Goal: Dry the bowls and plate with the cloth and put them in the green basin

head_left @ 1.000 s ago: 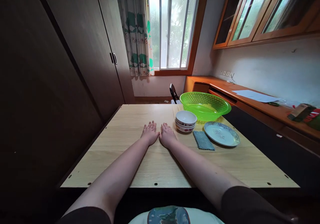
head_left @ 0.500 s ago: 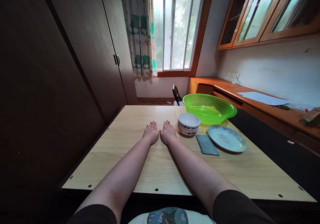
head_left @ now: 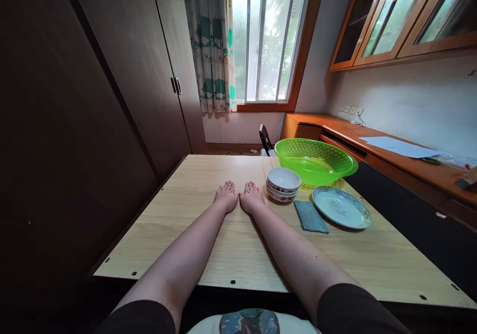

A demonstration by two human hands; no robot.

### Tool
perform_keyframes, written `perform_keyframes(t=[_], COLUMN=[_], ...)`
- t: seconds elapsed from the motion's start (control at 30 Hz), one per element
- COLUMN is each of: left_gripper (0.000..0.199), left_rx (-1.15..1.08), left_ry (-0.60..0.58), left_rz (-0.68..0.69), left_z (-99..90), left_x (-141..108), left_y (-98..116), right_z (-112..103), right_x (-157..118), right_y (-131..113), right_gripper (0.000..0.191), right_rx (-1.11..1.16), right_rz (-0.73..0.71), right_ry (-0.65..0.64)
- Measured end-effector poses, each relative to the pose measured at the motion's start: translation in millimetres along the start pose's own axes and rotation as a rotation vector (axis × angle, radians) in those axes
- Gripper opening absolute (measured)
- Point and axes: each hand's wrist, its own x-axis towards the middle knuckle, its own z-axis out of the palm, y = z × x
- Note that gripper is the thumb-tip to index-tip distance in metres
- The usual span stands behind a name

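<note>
My left hand point(head_left: 226, 197) lies palm down on the light wooden table point(head_left: 164, 234), its fingers stretched forward and holding nothing. Beside it my right hand point(head_left: 252, 198) rests flat in the same way, also without any object, the two thumbs nearly touching. Just right of my right hand stands a stack of white bowls point(head_left: 283, 185) with a patterned outside. A folded grey-blue cloth point(head_left: 311, 216) lies nearer to me, close to a large pale plate point(head_left: 341, 208) with a patterned rim. Behind the bowls and plate sits a bright green plastic basket point(head_left: 316, 161).
A dark wardrobe point(head_left: 130, 75) runs along the left side. An orange-brown desk point(head_left: 335, 125) with white papers point(head_left: 400, 146) stands along the right wall. A folding chair point(head_left: 265, 137) shows behind the table, below the window.
The view has shifted slightly, so the window sits higher and the basket and plate a little further right. Both hands stay flat in the same place.
</note>
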Motion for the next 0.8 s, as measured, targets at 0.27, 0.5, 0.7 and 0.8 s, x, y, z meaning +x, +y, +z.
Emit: perform_keyframes(t=[0.27,0.5,0.7,0.8], left_gripper=[0.066,0.065,0.065,0.065], left_rx=[-0.023,-0.033,-0.050,-0.072], left_ry=[0.022,0.029,0.034,0.039], left_rz=[0.009,0.008,0.008,0.006], left_z=[1.0,2.2,2.8,3.2], left_x=[-0.8,-1.2,-1.3,-1.5], left_y=[-0.4,-1.1,-1.5,-1.6], right_z=[-0.3,-0.5,-1.0,-0.2], right_x=[0.7,-0.4,-1.5,-0.8], right_y=[0.5,0.5,0.5,0.8], right_gripper=[0.069,0.068,0.068,0.068], right_rx=[-0.007,-0.001,0.006,0.014], right_rz=[-0.008,-0.010,-0.012,-0.016], right_ry=[-0.009,-0.004,0.011,0.026])
